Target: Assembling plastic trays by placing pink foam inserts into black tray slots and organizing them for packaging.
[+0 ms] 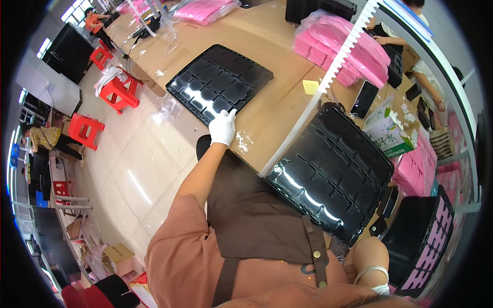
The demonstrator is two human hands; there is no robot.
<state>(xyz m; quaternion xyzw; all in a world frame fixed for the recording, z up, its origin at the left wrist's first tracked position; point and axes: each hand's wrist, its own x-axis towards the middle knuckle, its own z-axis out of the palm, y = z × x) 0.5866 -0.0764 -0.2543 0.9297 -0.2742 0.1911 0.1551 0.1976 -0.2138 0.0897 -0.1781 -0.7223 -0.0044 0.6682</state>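
Note:
A flat black plastic tray (221, 79) with several shallow pockets lies on the wooden table (267, 41). My left hand (223, 127), in a white glove, reaches out and holds that tray by its near corner, fingers over the rim. A second, larger black pocketed tray (334, 174) rests tilted at the table's near edge, right of a white toothed rail (339, 56). My right hand (381, 288), also in a white glove with a bangle at the wrist, is low at the picture's bottom edge beside a black crate (418, 241); most of it is hidden.
Bags of pink packs (339, 46) lie on the table's far side, and more pink packs (416, 169) sit at right. A green and white carton (387, 131) stands by a dark phone (364, 99). Red stools (119, 91) stand on the shiny floor at left. Other people work at the far edges.

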